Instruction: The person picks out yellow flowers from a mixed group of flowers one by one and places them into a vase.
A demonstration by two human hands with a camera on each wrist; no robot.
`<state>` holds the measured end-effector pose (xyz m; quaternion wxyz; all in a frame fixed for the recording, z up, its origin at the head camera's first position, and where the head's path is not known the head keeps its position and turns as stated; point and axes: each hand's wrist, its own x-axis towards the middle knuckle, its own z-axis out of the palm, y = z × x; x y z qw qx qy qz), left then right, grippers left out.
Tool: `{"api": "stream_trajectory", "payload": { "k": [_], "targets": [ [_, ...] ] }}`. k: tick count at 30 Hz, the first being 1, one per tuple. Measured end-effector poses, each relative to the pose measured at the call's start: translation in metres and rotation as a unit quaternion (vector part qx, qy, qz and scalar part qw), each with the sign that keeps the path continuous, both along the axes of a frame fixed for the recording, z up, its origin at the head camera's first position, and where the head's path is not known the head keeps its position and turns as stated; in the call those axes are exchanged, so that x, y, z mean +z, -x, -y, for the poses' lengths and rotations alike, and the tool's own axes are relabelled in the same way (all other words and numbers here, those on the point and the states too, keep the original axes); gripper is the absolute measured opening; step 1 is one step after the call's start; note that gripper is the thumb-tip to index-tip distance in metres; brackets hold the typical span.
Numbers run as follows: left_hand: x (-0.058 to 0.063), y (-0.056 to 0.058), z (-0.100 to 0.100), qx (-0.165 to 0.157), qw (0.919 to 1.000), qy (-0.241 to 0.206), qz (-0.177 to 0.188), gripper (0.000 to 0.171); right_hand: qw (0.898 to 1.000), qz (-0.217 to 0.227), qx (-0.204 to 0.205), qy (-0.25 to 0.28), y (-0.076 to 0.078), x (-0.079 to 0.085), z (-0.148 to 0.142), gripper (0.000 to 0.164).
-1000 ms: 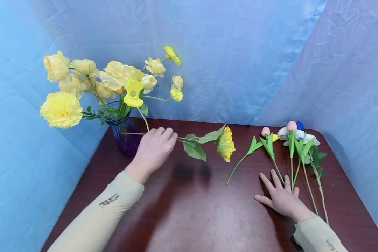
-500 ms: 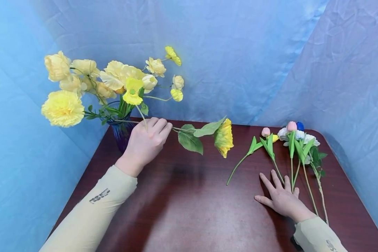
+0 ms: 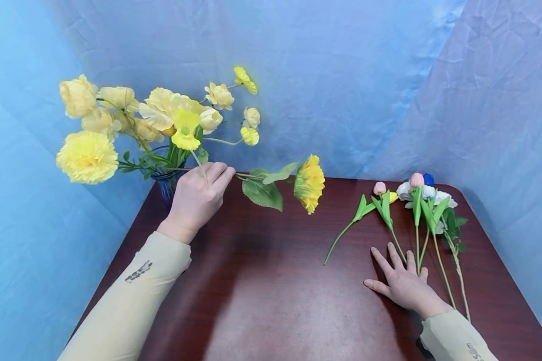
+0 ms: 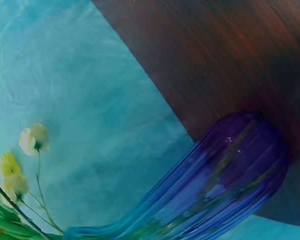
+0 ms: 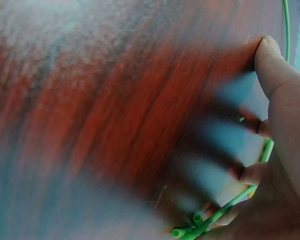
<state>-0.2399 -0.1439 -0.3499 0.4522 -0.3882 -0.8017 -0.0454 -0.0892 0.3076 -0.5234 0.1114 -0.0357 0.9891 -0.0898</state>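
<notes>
My left hand (image 3: pixel 198 198) grips the stem of a yellow flower (image 3: pixel 310 184), which points right with its green leaves (image 3: pixel 263 193) behind the bloom. The stem lies nearly level, its cut end toward the rim of the blue glass vase (image 3: pixel 164 193). That vase (image 4: pixel 230 170) stands on the table, tilted by the camera angle in the left wrist view, with stems inside. Cream and yellow blooms (image 3: pixel 169 108) and a large yellow carnation (image 3: pixel 87 157) spread from it. My right hand (image 3: pixel 406 286) rests fingers spread on the table, over the lower stems of some tulips.
On the right of the dark wooden table (image 3: pixel 275 301) lie pink tulips (image 3: pixel 416 180), a blue bloom (image 3: pixel 428 179), white flowers (image 3: pixel 446 199) and a loose green stem (image 3: pixel 339 243). Blue cloth (image 3: pixel 307 90) hangs around the table's back and sides.
My left hand has moved left and up toward the vase's mouth, bringing the yellow flower with it; the bloom is now higher and further left. My right hand stays in place.
</notes>
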Motion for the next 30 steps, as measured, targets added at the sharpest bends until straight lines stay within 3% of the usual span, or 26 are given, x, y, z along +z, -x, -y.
{"api": "stream_trajectory", "payload": {
  "k": [10, 17, 30],
  "targets": [
    [0.006, 0.008, 0.010, 0.031, 0.9968, -0.072, -0.012, 0.017, 1.000, -0.001, 0.000, -0.001, 0.001, -0.003, -0.001, 0.093],
    [0.006, 0.011, 0.016, 0.040, 0.9929, -0.111, 0.009, 0.010, 1.000, -0.008, 0.003, 0.000, 0.000, -0.002, -0.001, 0.095],
    [0.003, 0.019, 0.033, 0.065, 0.9765, -0.203, 0.029, 0.010, 1.000, -0.010, 0.003, 0.001, 0.001, -0.004, -0.002, 0.093]
  ]
}}
